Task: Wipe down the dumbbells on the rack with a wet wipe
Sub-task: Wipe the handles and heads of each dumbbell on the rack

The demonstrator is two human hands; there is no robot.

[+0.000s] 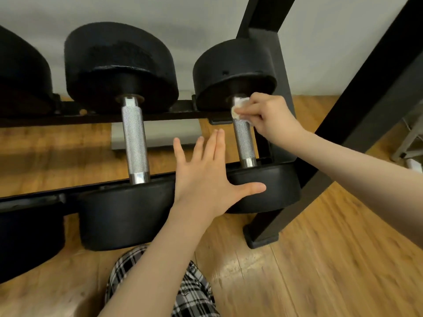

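Pinching crumpled white wet wipe (239,108) in right hand (267,115) against far end of knurled silver handle (244,139) of black round-headed dumbbell (263,186) on black steel rack (278,92). Handle axis running from wipe back toward body. Left hand (206,170) splayed, released, just leftward.

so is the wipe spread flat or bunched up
Bunched up: the wet wipe shows as a crumpled wad, pinched by the right hand against the dumbbell handle.

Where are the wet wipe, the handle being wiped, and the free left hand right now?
wet wipe (238,106), head view, on the white wad under the fingers.
right dumbbell handle (244,139), head view, on the bare knurled middle.
left hand (203,170), head view, on the back of the hand.
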